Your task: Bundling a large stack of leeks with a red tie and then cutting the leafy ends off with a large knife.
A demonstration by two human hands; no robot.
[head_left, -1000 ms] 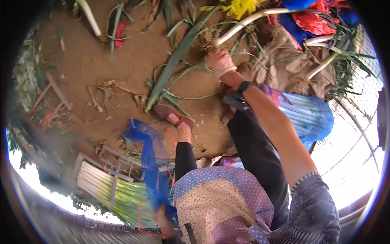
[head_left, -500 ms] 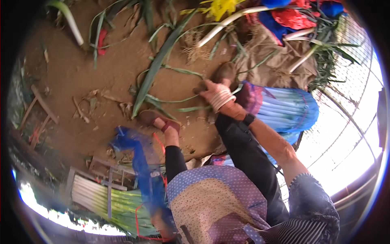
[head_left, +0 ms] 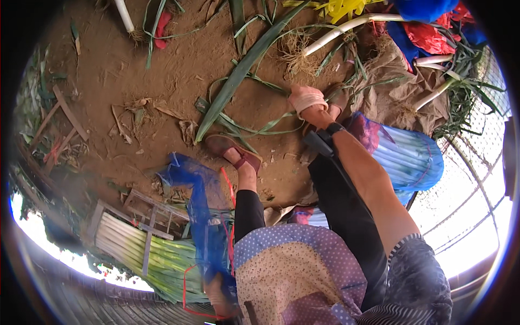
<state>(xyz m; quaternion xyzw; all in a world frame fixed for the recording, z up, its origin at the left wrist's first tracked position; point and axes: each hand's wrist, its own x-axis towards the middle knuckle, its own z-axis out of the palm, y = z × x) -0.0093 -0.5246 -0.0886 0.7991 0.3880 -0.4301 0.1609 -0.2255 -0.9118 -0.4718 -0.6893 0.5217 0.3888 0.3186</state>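
My right hand point(head_left: 307, 101), with a pale band round the palm and a dark watch point(head_left: 335, 128) at the wrist, hangs over the soil beside my right shoe point(head_left: 339, 97). Its fingers are turned away and hidden, and I see nothing held. Close to it lie green leek leaves point(head_left: 265, 130) and a blue mesh sack point(head_left: 406, 151) packed with pale leek stalks. Low in the picture, my left hand point(head_left: 216, 295) is closed at the bunched end of a loose blue mesh bag point(head_left: 200, 208); the mesh partly covers its fingers. Red string point(head_left: 186, 284) loops beside it.
Leeks lie stacked point(head_left: 135, 246) in a wooden frame point(head_left: 147, 252) at lower left. Burlap point(head_left: 403, 81), loose leeks point(head_left: 346, 28), and red point(head_left: 428, 38) and blue plastic sit at upper right. A wire mesh wall point(head_left: 471, 173) stands at right. Wood slats point(head_left: 69, 114) lie at left.
The whole view has shifted, so the ground things sit farther right. My right hand has drawn closer to my right shoe, its fingers turning out of sight. The left hand stays by the blue mesh bag.
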